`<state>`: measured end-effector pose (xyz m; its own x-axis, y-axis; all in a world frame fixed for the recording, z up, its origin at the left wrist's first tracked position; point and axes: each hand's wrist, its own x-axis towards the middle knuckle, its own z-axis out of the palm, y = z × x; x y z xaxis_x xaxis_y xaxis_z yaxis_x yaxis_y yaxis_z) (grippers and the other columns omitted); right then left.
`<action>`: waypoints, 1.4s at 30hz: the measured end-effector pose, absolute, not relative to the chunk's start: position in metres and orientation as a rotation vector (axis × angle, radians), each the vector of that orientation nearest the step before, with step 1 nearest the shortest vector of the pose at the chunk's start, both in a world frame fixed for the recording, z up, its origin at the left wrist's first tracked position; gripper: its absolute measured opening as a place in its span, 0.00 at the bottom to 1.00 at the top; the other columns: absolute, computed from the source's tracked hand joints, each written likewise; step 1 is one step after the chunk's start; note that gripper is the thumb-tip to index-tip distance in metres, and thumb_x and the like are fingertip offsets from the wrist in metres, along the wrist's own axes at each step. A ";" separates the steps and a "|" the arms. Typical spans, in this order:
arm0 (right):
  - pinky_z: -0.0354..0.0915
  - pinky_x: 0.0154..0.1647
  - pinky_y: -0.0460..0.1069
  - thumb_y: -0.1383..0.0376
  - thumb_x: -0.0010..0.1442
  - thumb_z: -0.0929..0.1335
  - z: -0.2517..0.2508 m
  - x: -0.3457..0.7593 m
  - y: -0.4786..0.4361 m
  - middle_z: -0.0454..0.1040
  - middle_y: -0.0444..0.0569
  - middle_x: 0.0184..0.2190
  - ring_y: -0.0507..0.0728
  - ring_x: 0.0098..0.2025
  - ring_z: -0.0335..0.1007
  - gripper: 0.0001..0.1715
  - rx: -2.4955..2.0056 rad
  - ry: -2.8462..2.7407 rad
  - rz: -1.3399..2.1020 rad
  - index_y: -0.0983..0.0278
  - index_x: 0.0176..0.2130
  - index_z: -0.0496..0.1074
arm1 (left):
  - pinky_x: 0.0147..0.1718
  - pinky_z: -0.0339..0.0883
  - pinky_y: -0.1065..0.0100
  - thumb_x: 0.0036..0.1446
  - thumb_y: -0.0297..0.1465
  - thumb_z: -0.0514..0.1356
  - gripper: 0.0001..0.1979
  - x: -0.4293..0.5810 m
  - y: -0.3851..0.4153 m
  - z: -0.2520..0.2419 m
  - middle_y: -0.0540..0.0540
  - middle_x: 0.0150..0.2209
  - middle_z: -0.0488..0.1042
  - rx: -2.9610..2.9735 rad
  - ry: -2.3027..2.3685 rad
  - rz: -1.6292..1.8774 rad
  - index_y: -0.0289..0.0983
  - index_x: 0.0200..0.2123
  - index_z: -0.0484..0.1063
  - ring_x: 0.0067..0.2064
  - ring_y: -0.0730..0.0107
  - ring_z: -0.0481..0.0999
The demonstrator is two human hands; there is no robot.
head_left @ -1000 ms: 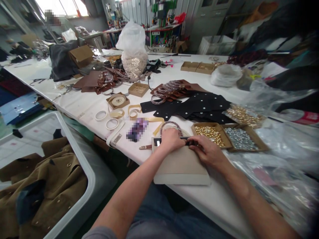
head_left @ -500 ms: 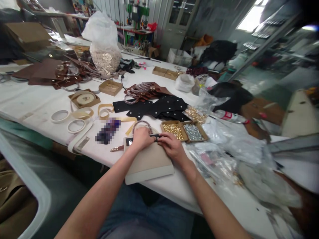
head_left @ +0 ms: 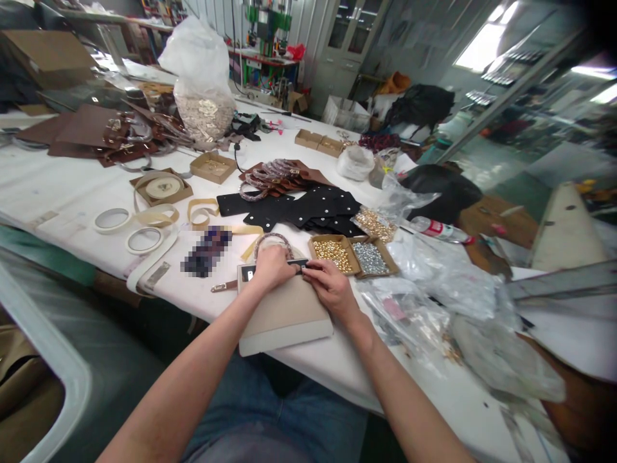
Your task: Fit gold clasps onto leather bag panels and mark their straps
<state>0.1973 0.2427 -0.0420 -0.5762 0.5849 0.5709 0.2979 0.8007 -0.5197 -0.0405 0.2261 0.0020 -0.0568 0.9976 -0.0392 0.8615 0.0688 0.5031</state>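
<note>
A beige bag panel (head_left: 284,312) lies at the table's front edge, with a black strip (head_left: 247,275) along its far edge. My left hand (head_left: 274,267) is closed over that far edge, holding the strip against the panel; some of its fingers are hidden. Close beside it, the fingertips of my right hand (head_left: 331,288) pinch at the strip; whether a small part is between them I cannot tell. A rounded handle (head_left: 274,239) in clear wrap rises behind my left hand. From the panel's left side sticks out a brown strap with a metal buckle (head_left: 222,287).
Right of the panel stand boxes of gold studs (head_left: 332,253) and silver studs (head_left: 370,257), with plastic bags (head_left: 409,315) beyond. Black pieces with snaps (head_left: 308,209) lie behind. Tape rolls (head_left: 144,240) and a blurred-out object (head_left: 206,252) are at left.
The whole view has shifted slightly. Both hands stay at the panel's far edge, and their grip looks nearly the same.
</note>
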 end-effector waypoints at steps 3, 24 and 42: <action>0.78 0.61 0.66 0.67 0.78 0.73 -0.046 0.197 0.241 0.82 0.54 0.59 0.67 0.60 0.79 0.20 -0.664 -2.195 0.447 0.49 0.62 0.84 | 0.58 0.72 0.54 0.63 0.46 0.70 0.16 -0.042 0.226 0.001 0.36 0.39 0.87 1.859 1.963 0.508 0.39 0.36 0.87 0.48 0.45 0.85; 0.72 0.64 0.65 0.67 0.79 0.67 -0.032 0.190 0.251 0.80 0.54 0.57 0.68 0.59 0.76 0.14 -0.651 -2.359 0.615 0.54 0.59 0.75 | 0.57 0.72 0.54 0.65 0.45 0.70 0.16 -0.043 0.224 0.006 0.37 0.39 0.87 1.876 1.923 0.492 0.39 0.36 0.86 0.47 0.47 0.85; 0.73 0.66 0.67 0.64 0.80 0.69 -0.041 0.195 0.245 0.79 0.55 0.61 0.67 0.63 0.76 0.09 -0.646 -2.321 0.499 0.55 0.55 0.79 | 0.60 0.71 0.54 0.63 0.45 0.71 0.14 -0.044 0.222 0.007 0.39 0.39 0.87 1.870 1.915 0.493 0.40 0.37 0.87 0.49 0.47 0.85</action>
